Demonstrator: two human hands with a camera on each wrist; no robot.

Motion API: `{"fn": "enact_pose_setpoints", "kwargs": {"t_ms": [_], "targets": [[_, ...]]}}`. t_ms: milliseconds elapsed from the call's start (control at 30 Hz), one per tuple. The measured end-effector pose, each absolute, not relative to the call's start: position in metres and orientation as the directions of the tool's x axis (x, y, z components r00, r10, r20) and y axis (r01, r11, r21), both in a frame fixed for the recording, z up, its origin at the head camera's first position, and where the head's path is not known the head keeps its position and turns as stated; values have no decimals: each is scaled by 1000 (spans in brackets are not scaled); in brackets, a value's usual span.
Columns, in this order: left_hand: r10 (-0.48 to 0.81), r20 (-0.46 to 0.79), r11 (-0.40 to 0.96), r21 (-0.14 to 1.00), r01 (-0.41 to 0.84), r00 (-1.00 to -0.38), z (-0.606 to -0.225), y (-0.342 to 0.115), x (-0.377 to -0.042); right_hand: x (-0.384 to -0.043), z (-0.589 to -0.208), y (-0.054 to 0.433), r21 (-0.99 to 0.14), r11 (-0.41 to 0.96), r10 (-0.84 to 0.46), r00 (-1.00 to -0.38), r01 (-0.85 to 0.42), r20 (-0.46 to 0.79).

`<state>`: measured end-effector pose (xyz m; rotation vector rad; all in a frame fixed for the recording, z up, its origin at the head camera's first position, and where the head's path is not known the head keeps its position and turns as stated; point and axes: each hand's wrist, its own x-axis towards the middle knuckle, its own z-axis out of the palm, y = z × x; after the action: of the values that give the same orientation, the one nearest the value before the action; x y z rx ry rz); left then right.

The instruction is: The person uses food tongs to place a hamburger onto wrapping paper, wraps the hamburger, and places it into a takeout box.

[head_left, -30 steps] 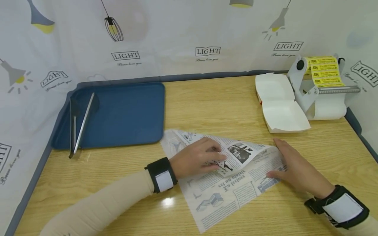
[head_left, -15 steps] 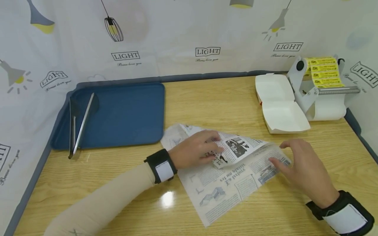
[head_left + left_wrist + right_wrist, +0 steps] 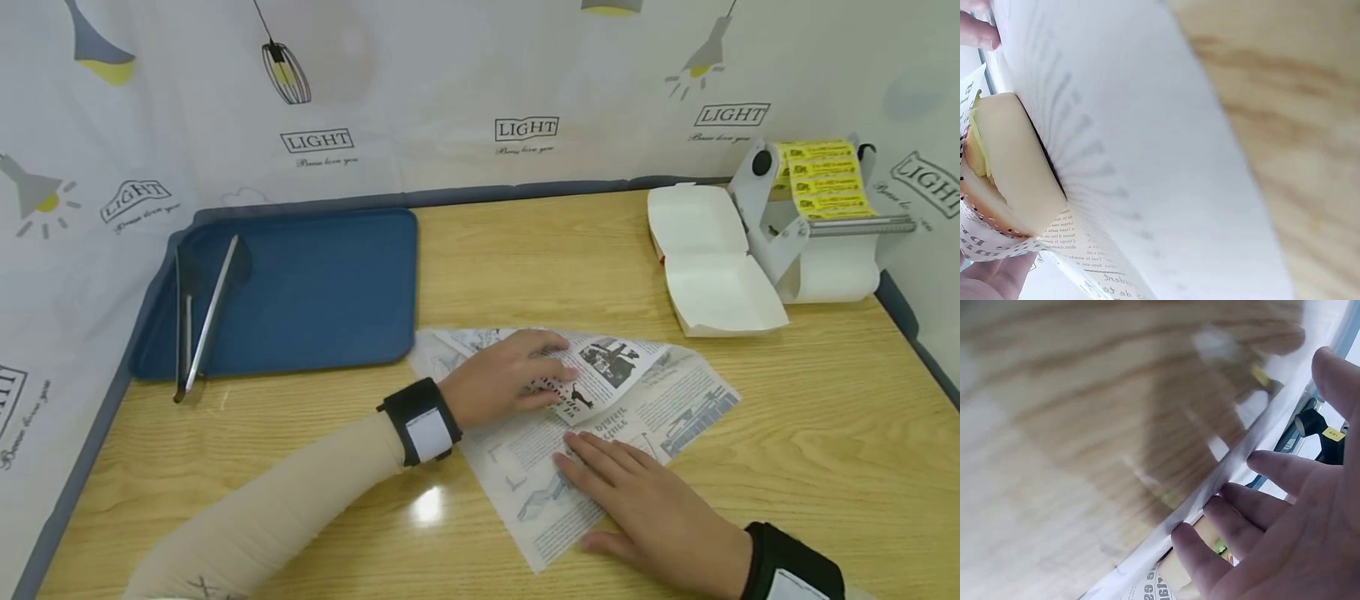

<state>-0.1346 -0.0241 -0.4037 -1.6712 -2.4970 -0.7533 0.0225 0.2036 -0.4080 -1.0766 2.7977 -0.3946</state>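
A sheet of newsprint-patterned wrapping paper [image 3: 701, 392] lies diagonally on the table, one corner folded over toward the front. Under that flap is a burger [image 3: 1019, 162] with a seeded bun and lettuce, seen in the left wrist view but hidden in the head view. My left hand [image 3: 506, 375] is bent over the flap and holds the covered burger through the paper, fingers on its far side. My right hand [image 3: 645, 508] lies with fingers nearly straight across the sheet's front part. In the right wrist view its fingertips [image 3: 1188, 534] touch the paper's edge.
At the left is a blue tray [image 3: 330, 292] with metal tongs [image 3: 213, 312] lying on it, handles past its front edge. An unfolded white paper box [image 3: 723, 292] stands at the back right, next to a label dispenser [image 3: 825, 187] with yellow stickers.
My right hand has let go of the paper's right corner and come left and toward the front, onto the lower part of the sheet. My left hand stays on the flap.
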Motion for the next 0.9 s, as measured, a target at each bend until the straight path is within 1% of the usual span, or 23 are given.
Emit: {"fn": "enact_pose_setpoints", "kwargs": {"t_ms": [100, 267, 467, 600, 733, 833, 900], "targets": [[860, 280, 313, 374, 873, -427, -403, -24, -134, 21, -409, 203, -271, 723, -663, -748, -635, -15], [866, 261, 320, 364, 875, -426, -401, -23, -131, 19, -406, 204, -257, 756, -636, -769, -602, -68], [877, 229, 325, 369, 871, -423, -399, -24, -130, 19, -406, 206, -206, 737, -656, -755, -643, 10], [882, 244, 302, 364, 881, -403, -401, -24, -131, 15, -401, 206, -255, 750, -628, -778, -610, 15], [882, 266, 282, 362, 889, -388, -402, -24, -131, 10, -394, 208, -306, 752, -579, -807, -584, 118], [883, 278, 271, 355, 895, -378, -403, -24, -131, 7, -389, 209, -280, 753, -557, -803, -595, 211], [885, 283, 264, 348, 899, -369, -402, -24, -131, 7, -386, 210, -261, 758, -549, -800, -598, 240]]}}
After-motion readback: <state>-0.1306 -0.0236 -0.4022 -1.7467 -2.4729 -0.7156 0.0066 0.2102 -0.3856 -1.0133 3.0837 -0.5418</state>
